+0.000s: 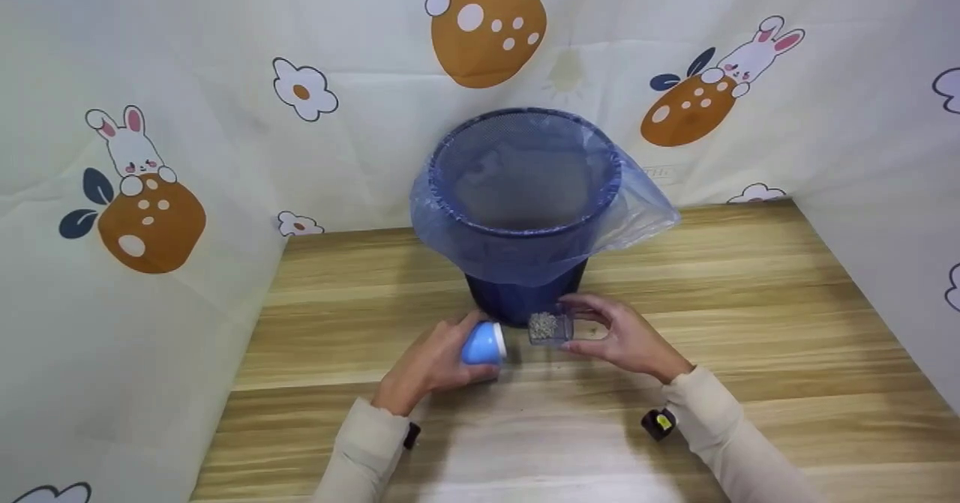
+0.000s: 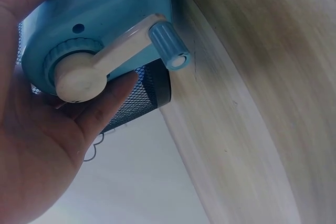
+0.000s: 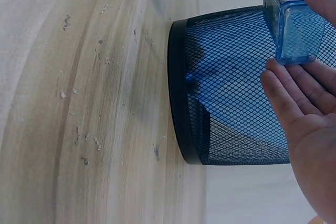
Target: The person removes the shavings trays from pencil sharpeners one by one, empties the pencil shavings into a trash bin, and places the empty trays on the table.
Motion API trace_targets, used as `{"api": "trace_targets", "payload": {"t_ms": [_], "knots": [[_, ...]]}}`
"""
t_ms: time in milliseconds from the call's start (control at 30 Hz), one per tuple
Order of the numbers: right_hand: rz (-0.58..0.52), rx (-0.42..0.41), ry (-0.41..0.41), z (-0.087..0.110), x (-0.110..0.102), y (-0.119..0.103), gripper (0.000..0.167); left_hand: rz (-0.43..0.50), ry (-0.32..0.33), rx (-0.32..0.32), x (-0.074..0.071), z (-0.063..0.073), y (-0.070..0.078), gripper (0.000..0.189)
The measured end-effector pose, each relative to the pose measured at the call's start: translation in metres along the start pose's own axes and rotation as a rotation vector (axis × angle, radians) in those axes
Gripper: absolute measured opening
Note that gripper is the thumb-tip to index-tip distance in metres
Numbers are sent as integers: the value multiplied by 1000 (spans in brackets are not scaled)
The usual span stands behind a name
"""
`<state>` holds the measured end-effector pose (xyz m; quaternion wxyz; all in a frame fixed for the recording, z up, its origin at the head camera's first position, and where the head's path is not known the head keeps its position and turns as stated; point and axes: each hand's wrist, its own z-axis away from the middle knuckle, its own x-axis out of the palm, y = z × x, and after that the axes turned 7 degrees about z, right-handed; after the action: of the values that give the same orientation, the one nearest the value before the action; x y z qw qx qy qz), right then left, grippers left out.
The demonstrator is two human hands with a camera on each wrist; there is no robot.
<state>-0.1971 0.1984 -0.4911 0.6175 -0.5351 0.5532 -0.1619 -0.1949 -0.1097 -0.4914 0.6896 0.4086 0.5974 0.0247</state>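
My left hand (image 1: pixel 439 360) grips a blue crank pencil sharpener (image 1: pixel 481 344) low in front of the bin. In the left wrist view, its pale crank (image 2: pixel 123 51) ends in a blue knob (image 2: pixel 167 43). My right hand (image 1: pixel 622 336) holds the sharpener's clear shavings drawer (image 3: pixel 302 32) between thumb and fingers. Grey pencil shavings (image 1: pixel 543 324) lie in the drawer, towards the end nearer the sharpener. Drawer and sharpener are apart, with a small gap between them. Just behind both hands stands a dark mesh wastebasket (image 3: pixel 236 103).
A translucent blue bag (image 1: pixel 525 263) lines the wastebasket and folds over its rim. Small shavings (image 3: pixel 64 95) are scattered on the wooden tabletop (image 1: pixel 330 323). Patterned cloth (image 1: pixel 360 151) encloses the back and sides. Dark devices (image 1: pixel 658 423) sit at both wrists.
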Motion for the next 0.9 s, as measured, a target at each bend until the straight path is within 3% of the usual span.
{"api": "trace_targets", "payload": {"t_ms": [900], "knots": [[8,16,7,2,-1,1,67,-31,19,18,7,1,-4,59]]}}
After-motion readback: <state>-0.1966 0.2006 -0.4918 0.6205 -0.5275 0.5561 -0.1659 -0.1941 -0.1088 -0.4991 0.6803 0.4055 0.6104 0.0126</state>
